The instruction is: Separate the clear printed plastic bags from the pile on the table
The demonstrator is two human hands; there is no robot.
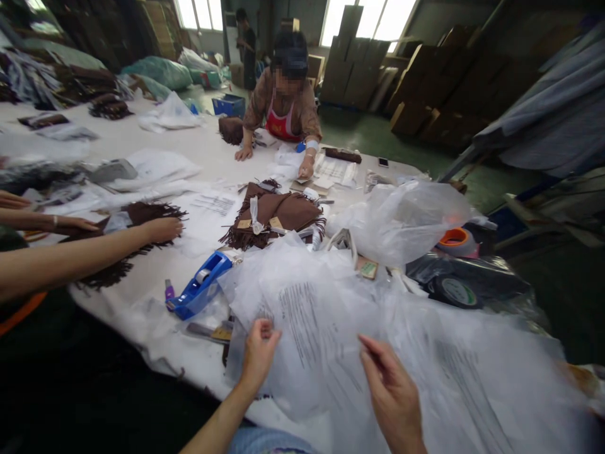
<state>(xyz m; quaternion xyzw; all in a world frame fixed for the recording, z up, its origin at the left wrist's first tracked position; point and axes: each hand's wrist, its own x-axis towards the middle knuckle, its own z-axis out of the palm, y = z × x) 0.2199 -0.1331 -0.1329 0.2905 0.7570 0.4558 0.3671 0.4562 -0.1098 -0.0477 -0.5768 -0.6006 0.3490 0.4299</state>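
Plastic bag spans left hand and right hand, seemingly pinched.

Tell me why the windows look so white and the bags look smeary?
Head view: daylight blows out the windows; the plastic bags at the left hand and right hand look blurred, worst at lower right; the wide lens bends the table edge.

Can't read the print on the plastic bag, too smeared. Can't tell whether left hand pinches the bag or only rests on it. Losing right hand at the wrist to the bottom edge. Seeing only part of tape dispenser, rest under the bag. Losing co-worker's arm to the left edge.
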